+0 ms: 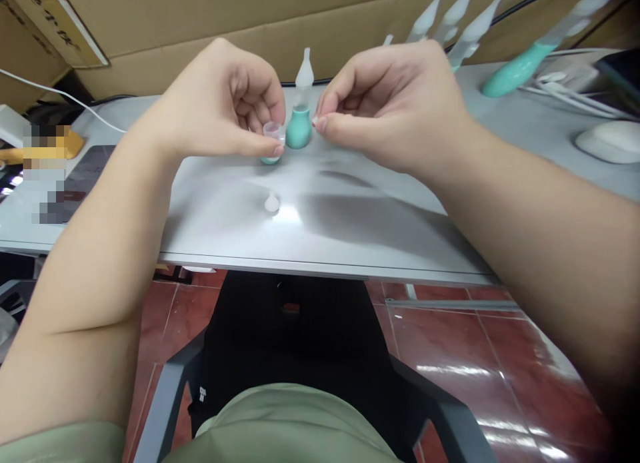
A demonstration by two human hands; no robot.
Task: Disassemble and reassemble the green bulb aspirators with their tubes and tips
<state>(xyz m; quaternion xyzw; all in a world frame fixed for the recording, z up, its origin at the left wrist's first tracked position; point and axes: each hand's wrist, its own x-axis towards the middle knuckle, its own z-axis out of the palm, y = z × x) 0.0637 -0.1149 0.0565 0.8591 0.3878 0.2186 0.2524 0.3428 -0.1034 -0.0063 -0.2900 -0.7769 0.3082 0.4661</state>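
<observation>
My left hand [235,110] is closed around a nasal aspirator body [273,135], a small clear cup on a teal bulb, held upright above the table. My fingers hide much of the bulb. Between the thumb and index finger of my right hand [385,103] is a tiny white piece [315,120], too small to name. Just behind and between the hands stands a whole nasal aspirator [300,120] with a teal bulb, clear middle and white tip. A loose white nozzle tip [272,203] sits on the table in front of my left hand.
More nasal aspirators [477,26] stand behind my right hand, and one leaning aspirator [520,70] is at the right. A white computer mouse [610,142] and white cables [570,96] lie at the right edge. Cardboard [200,23] walls the back of the grey table [225,230].
</observation>
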